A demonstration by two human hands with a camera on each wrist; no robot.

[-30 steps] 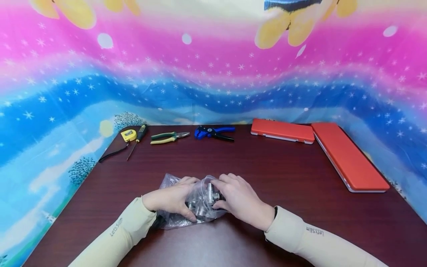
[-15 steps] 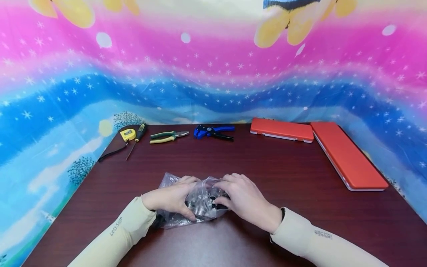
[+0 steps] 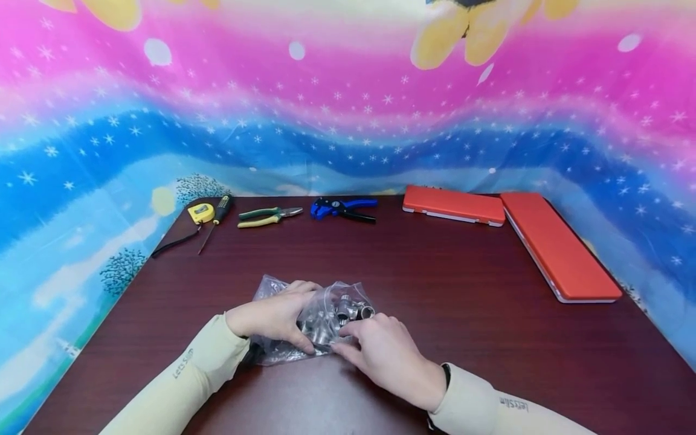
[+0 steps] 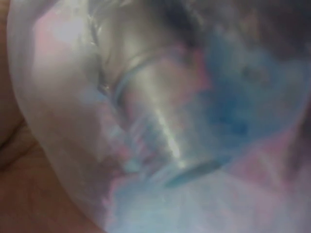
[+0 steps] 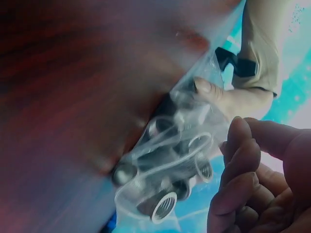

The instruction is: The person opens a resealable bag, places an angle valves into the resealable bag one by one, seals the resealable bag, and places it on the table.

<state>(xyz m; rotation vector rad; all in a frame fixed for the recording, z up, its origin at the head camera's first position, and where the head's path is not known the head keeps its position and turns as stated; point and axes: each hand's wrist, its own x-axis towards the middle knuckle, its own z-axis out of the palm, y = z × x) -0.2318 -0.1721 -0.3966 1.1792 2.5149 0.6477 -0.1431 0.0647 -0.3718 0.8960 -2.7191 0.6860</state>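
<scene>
If the left hand (image 3: 274,316), clamped on the bag (image 3: 322,309), slips, metal pieces (image 3: 345,313) could tumble past its fingers. Whether the right hand (image 3: 387,353) pinches the bag, I can't tell.

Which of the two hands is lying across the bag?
The left hand: it spans the plastic bag, thumb nearer the person, fingers on the far side. The right hand is only at the bag's right end.
</scene>
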